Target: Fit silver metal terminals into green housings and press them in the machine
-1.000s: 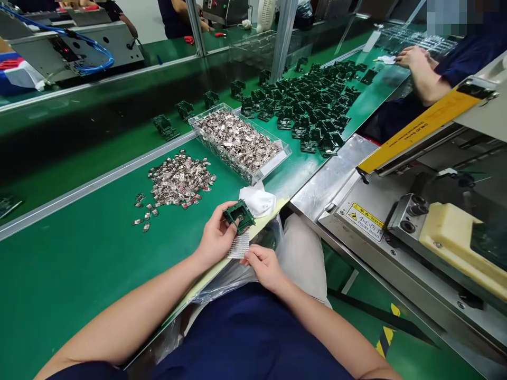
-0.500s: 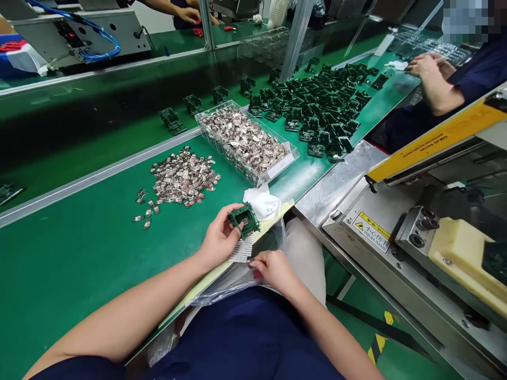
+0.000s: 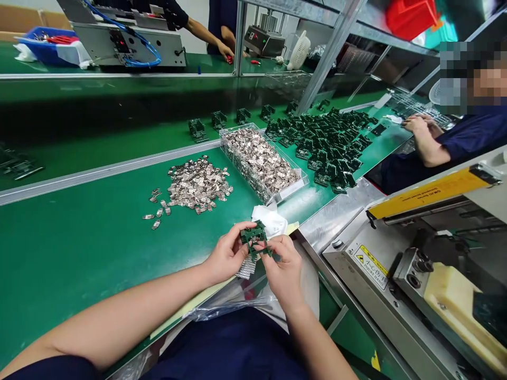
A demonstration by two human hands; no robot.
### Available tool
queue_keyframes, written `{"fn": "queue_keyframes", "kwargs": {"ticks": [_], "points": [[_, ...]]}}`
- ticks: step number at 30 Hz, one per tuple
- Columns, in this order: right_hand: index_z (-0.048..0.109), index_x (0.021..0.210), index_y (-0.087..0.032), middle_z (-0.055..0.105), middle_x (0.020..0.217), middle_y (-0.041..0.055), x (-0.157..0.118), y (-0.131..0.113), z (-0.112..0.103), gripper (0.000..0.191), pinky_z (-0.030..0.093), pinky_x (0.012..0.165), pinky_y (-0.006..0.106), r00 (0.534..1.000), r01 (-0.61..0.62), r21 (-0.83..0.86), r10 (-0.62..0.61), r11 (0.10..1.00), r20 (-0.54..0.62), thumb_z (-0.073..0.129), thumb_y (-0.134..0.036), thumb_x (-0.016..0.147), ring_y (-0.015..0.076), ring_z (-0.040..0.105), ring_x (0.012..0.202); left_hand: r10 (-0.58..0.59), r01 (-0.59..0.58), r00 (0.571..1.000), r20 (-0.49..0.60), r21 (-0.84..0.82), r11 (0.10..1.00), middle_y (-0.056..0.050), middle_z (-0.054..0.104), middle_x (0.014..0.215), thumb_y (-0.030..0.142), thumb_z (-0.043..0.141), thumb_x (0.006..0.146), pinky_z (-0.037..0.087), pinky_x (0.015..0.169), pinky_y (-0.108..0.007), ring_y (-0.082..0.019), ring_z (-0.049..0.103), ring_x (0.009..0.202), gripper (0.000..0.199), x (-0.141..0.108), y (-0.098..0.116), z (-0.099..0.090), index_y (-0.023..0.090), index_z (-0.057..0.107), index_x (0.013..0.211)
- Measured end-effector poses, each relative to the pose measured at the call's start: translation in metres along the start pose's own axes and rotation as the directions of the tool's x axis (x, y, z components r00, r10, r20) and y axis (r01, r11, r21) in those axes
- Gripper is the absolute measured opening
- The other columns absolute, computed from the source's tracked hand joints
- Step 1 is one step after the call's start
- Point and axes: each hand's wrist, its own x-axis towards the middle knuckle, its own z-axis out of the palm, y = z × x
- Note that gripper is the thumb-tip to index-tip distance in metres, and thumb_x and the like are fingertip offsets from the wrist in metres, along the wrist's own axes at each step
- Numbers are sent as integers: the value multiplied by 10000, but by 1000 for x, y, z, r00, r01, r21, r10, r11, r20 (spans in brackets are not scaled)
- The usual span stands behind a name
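Note:
My left hand [image 3: 226, 257] grips a green circuit board part [image 3: 254, 235] by its left side, above the near edge of the green bench. A strip of small silver pieces [image 3: 247, 268] hangs just below that hand. My right hand [image 3: 283, 264] is closed at the part's right side, thumb and fingertips pinched against it; whether a tiny piece is between them cannot be made out. Beyond my hands a white cloth [image 3: 270, 221] lies on the bench. A loose pile of small metal pieces [image 3: 200, 184] is farther left, beside a clear tray [image 3: 303, 182] full of similar pieces.
Many green board parts [image 3: 336, 142] are heaped beyond the tray. A machine with a yellow bar [image 3: 431, 196] stands at the right. Another person's hands [image 3: 422, 124] are at the far right. Across a metal-edged divider, a person's arm [image 3: 206, 32] reaches over another bench.
My right hand has risen from below the strip to the board part, which is now turned between both hands. The camera view has tilted up, showing more of the far bench.

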Motion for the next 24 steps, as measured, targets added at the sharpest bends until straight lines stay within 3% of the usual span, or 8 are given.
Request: {"fn": "queue_keyframes", "kwargs": {"ticks": [9,16,20,24], "points": [[576,688,-222,528,715,14,1,-1,12,202,402,651,319,999,-28,-25,28,999,-28,617,-273,879,200,513,712,33,-34,999,28,34,999,-44,650,844,292,566,877,485,612,-263,-154,593,664,393,-1,2,0,195,518,1254],[592,773,-208,518,822,39,-9,0,32,157,443,740,351,974,-64,24,68,998,-217,576,-283,911,213,531,810,39,-38,998,-49,17,999,-58,645,959,261,531,900,497,685,-268,-149,601,731,337,-4,0,7,201,509,1231],[606,777,-198,500,1089,95,-12,-1,40,156,458,857,378,957,-101,172,143,980,-254,587,-295,897,227,549,979,33,-38,998,-57,-94,995,-55,638,973,261,545,902,511,779,-287,-155,620,805,343,-6,1,12,210,480,1234],[573,741,-187,514,1195,103,-13,-2,45,165,416,960,392,926,-156,392,272,907,-261,630,-287,860,245,524,1125,75,-86,989,-126,-84,993,-56,606,1016,264,585,882,503,773,-270,-152,600,841,323,-7,3,15,210,519,1193]]}}
